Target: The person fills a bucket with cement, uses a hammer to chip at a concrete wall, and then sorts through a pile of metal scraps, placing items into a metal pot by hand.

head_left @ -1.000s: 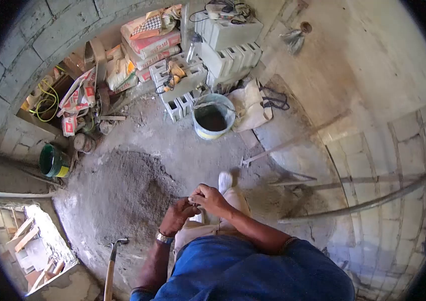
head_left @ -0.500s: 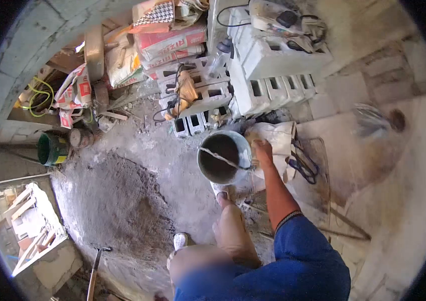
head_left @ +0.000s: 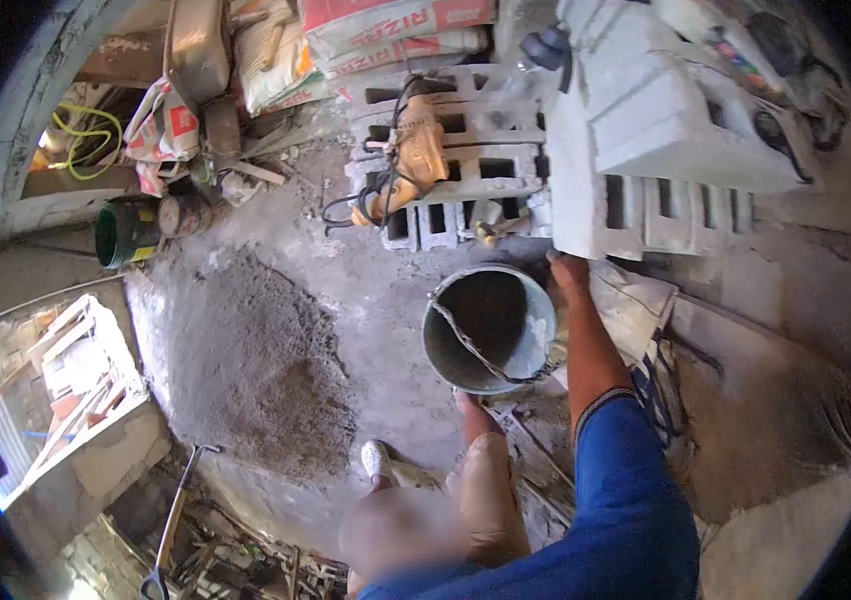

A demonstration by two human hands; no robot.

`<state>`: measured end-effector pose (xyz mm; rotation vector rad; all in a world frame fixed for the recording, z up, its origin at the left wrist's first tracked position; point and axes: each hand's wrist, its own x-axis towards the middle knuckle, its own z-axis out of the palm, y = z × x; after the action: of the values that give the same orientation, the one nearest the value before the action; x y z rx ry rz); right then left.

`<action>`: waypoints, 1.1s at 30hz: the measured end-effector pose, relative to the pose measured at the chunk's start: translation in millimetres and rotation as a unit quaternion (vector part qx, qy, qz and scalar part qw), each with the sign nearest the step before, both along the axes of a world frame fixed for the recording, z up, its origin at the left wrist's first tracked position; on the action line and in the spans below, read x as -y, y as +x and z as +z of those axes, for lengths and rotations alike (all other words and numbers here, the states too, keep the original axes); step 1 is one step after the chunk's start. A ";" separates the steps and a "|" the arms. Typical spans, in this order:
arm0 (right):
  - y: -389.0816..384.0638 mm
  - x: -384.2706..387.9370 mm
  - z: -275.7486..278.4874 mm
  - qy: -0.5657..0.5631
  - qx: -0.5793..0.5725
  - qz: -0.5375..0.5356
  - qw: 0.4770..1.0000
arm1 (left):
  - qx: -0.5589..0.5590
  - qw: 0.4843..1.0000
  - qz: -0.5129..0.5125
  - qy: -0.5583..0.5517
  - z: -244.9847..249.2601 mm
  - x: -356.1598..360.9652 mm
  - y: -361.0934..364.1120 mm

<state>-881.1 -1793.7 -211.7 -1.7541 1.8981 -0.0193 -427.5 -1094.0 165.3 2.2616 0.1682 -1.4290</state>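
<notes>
My right hand [head_left: 569, 275] reaches forward beside the rim of a round bucket [head_left: 540, 345], near the lower corner of a stack of pale concrete blocks [head_left: 572, 200]. Its fingers are mostly hidden, so whether they grip anything does not show. The bucket stands on the floor in front of my feet, dark inside, its thin handle [head_left: 470, 347] slanting across the opening. A pale sack [head_left: 630, 305] lies to the right of my forearm. My left hand is out of view.
A heap of grey sand-like material [head_left: 255, 360] spreads over the floor at left, with a long-handled tool [head_left: 173, 525] near it. An orange corded power tool [head_left: 410, 160] rests on hollow blocks [head_left: 490, 165]. A green bucket [head_left: 125, 235] stands farther left.
My right hand has moved forward, from beside the bucket to near the block stack. The view has shifted, and the bucket now appears lower and farther right.
</notes>
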 end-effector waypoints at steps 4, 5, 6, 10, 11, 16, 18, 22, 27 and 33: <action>-15.3 9.8 -68.3 -0.133 -0.052 0.081 0.986 | 0.002 0.999 0.044 0.030 36.6 -2.7 -5.2; -15.4 10.8 -76.1 -0.158 -0.096 0.105 0.977 | -0.001 0.998 0.056 0.037 45.1 -6.3 -8.5; 3.6 10.4 -30.2 -0.044 -0.092 0.010 0.995 | -0.006 0.997 0.067 0.043 49.8 -11.6 -9.9; 9.8 6.6 11.9 0.149 -0.155 0.005 0.977 | -0.051 0.991 0.106 0.063 67.2 -29.5 -20.1; -1.7 -2.5 7.6 0.151 -0.136 0.033 0.979 | -0.062 0.989 0.115 0.063 69.3 -32.4 -21.2; -57.6 -42.0 -47.6 0.154 -0.097 0.126 0.975 | -0.094 0.977 0.189 0.041 73.6 -62.9 -56.6; -71.6 -48.8 -44.7 0.150 -0.030 -0.009 0.988 | -0.110 0.969 0.216 0.048 91.4 -85.2 -71.3; -150.9 -52.7 -95.5 0.210 0.094 -0.195 0.953 | -0.154 0.954 0.253 0.043 83.5 -128.0 -84.1; -119.0 -99.2 -26.7 0.127 0.207 -0.244 0.939 | -0.178 0.956 0.213 0.095 55.0 -124.7 -86.2; -81.2 -90.1 -105.5 0.130 0.199 -0.192 0.952 | -0.300 0.937 0.071 0.167 9.5 -189.8 -81.7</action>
<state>-962.3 -1703.6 -317.1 -1.0914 1.8104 -0.2392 -509.3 -904.2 174.8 1.9189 0.8034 -2.0917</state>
